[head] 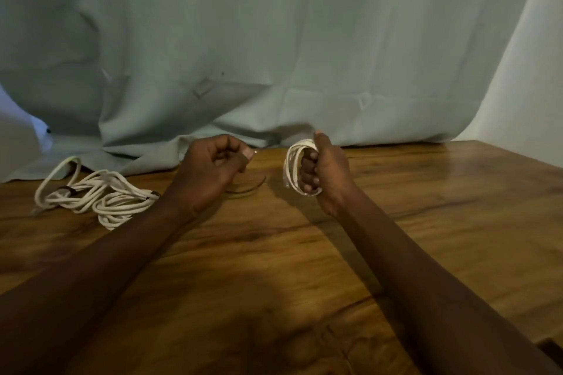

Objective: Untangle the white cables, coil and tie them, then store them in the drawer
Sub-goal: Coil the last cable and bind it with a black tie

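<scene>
The tying step seems in hand: the right hand [320, 173] has its fingers [307, 166] curled shut around a small coiled white cable [294, 166], held above the brown wooden counter [426, 207]. The left hand [210, 173] pinches something thin, perhaps a tie, which next needs wrapping around the coil. A loose pile of white cables [97, 195] lies on the counter, far left.

cable pile [94, 198] lay on table [426, 207], far left | coiled cable [294, 167] sat in right hand [323, 173], centre | left hand [210, 173] between them | cloth [274, 39] hung behind
</scene>
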Demonstrator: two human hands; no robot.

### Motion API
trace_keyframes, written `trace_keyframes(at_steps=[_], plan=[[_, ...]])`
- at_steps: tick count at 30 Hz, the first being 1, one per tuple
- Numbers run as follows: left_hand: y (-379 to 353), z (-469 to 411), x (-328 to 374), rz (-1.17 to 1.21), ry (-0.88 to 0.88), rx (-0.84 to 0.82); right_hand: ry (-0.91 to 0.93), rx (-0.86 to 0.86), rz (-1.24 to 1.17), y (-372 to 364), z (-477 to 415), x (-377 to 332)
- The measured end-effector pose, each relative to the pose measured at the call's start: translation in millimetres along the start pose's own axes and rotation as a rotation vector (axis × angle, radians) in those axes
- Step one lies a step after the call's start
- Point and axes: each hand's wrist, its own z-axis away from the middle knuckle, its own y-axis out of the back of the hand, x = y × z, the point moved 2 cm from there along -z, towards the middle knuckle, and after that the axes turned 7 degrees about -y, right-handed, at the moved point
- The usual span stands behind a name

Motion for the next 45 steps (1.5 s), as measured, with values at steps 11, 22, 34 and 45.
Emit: trace_keyframes(at_steps=[11,22,34,45], plan=[[-22.6,14.9,11.0,-0.607,-0.459,-0.196,-0.032,0.097,0.051,-11.4,11.7,9.7],[-16.4,13.6,9.5,-0.754,-0.514,-0.079,0.126,-0.032,0.299,-27.8,21.5,21.7],[-26.8,15.9,12.8,-0.589,-0.236,-0.168,0.285,-0.243,0.42,-26.4,24.5,16.8],[-32.7,23.8,10.5,-0.311,-0.028,-0.047,0.272,-0.348,0.371,-24.6,27.6,13.0]])
